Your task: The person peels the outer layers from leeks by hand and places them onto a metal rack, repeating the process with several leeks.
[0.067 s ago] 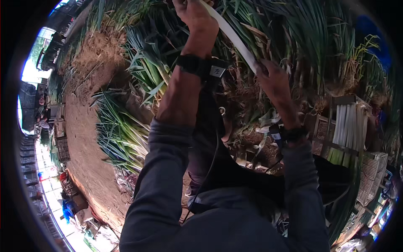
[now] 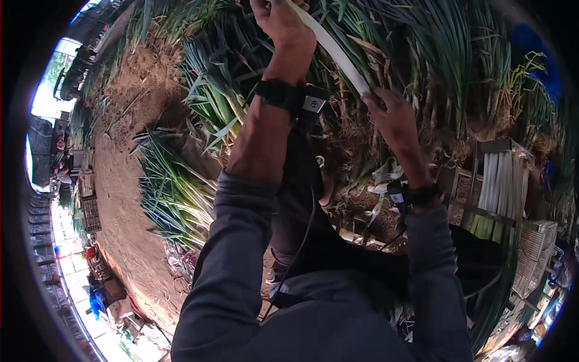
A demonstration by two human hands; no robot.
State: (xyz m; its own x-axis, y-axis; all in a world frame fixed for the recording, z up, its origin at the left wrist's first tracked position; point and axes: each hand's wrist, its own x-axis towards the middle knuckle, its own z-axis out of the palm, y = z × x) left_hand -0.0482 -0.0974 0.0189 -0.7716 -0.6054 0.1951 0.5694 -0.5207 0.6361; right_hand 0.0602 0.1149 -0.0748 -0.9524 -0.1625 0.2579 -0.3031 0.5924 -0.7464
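Note:
A long white leek stalk (image 2: 333, 47) runs slantwise between my two hands at the top of the view. My left hand (image 2: 283, 24) is closed round its upper end, partly cut off by the picture's edge. Lower down and to the right, my right hand (image 2: 393, 114) has its fingers closed on the stalk's other end. Behind them stands a dense row of untrimmed leeks (image 2: 443, 54) with dark green leaves and rooty, soil-covered bases. Left of my left forearm lies a bundle of leeks (image 2: 181, 196), white ends toward me.
At the right, a wooden frame (image 2: 476, 175) holds cleaned white leeks (image 2: 496, 181). A pale plastic crate (image 2: 535, 256) sits beyond it. Peeled leaves and debris (image 2: 368, 199) litter the ground below my right hand. Bare soil (image 2: 117, 199) stretches along the left, with a dark crate (image 2: 90, 214) farther off.
My right hand has shifted slightly up and left along with its end of the leek. My left hand has barely moved.

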